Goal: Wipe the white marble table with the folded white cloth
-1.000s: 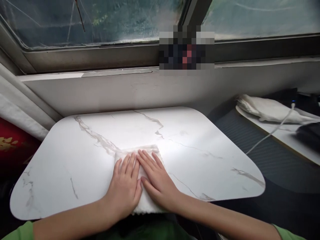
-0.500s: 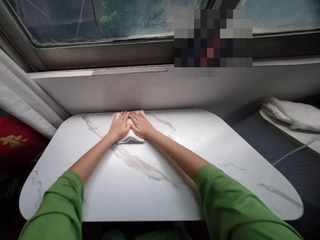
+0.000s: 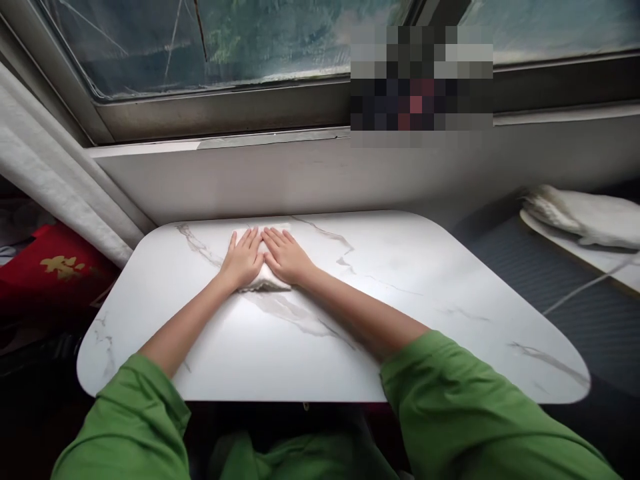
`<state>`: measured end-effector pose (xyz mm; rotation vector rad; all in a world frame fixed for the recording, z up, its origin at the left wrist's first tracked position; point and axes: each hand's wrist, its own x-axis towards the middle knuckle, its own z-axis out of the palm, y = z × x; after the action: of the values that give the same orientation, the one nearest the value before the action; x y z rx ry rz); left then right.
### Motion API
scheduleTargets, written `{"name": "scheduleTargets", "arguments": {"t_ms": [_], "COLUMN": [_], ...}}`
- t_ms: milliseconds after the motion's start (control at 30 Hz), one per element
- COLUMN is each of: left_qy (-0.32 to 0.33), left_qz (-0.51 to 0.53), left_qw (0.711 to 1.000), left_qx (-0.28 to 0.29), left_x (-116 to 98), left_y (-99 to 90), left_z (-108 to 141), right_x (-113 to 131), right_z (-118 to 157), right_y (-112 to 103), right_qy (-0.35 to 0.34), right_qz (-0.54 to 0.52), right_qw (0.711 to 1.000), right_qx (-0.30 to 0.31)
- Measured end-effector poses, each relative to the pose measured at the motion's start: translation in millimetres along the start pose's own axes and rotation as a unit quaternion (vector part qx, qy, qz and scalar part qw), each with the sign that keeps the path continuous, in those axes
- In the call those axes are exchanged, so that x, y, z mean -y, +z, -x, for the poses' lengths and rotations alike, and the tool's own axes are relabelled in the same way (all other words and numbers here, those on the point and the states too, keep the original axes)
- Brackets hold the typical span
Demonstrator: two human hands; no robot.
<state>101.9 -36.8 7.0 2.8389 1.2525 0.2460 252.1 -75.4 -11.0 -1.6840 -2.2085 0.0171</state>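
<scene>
A folded white cloth (image 3: 267, 280) lies on the white marble-patterned table (image 3: 200, 360), a little in from its far edge. On the cloth's left part my left hand (image 3: 244, 257) rests palm down, fingers stretched out and flat. My right hand (image 3: 286, 255) presses flat on the right part, its fingers also extended. The two hands sit side by side, tilted inward, with thumbs and index fingers close together. Much of the cloth is hidden beneath them; its near edge and a strip at the back show.
Beyond the table are a pale wall (image 3: 310, 180) and a window (image 3: 250, 40), partly pixelated. A white curtain (image 3: 60, 160) hangs at left above a red item with gold markings (image 3: 63, 267). At right, a whitish fabric bundle (image 3: 595, 217) lies on a board, with a cord (image 3: 585, 290) nearby.
My hands and the cloth have slid slightly back from the table's far edge toward me. Both hands stay flat on the cloth. The camera view has shifted a little.
</scene>
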Motion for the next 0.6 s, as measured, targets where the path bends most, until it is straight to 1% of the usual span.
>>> {"name": "scheduleTargets", "arguments": {"t_ms": [167, 233, 300, 367, 433, 500, 600], "left_qy": [0.054, 0.063, 0.064, 0.052, 0.028, 0.008, 0.002], "left_qz": [0.012, 0.019, 0.027, 0.035, 0.039, 0.036, 0.025], "left_qw": [0.998, 0.998, 0.997, 0.998, 0.999, 0.999, 1.000], "left_qx": [-0.001, 0.003, 0.012, 0.019, 0.018, 0.015, 0.013], "left_x": [-31.3, -39.6, -42.6, -38.6, -26.1, -4.9, 36.6], "left_y": [-9.1, -12.2, -14.2, -14.7, -14.1, -13.3, -13.6], "left_z": [81.4, 101.6, 108.9, 103.5, 88.1, 66.4, 31.6], "right_x": [49.2, 60.7, 64.1, 61.0, 54.9, 49.3, 45.3], "right_z": [79.0, 97.8, 102.7, 93.5, 72.3, 42.7, -9.3], "right_y": [-9.6, -13.1, -14.9, -13.6, -8.6, -0.6, 13.5], "right_qy": [-0.018, -0.026, -0.032, -0.038, -0.042, -0.037, -0.016], "right_qz": [0.002, 0.005, 0.003, -0.001, -0.007, -0.011, -0.012], "right_qw": [1.000, 1.000, 0.999, 0.999, 0.999, 0.999, 1.000], "right_qx": [-0.010, -0.005, 0.000, 0.008, 0.016, 0.016, 0.004]}}
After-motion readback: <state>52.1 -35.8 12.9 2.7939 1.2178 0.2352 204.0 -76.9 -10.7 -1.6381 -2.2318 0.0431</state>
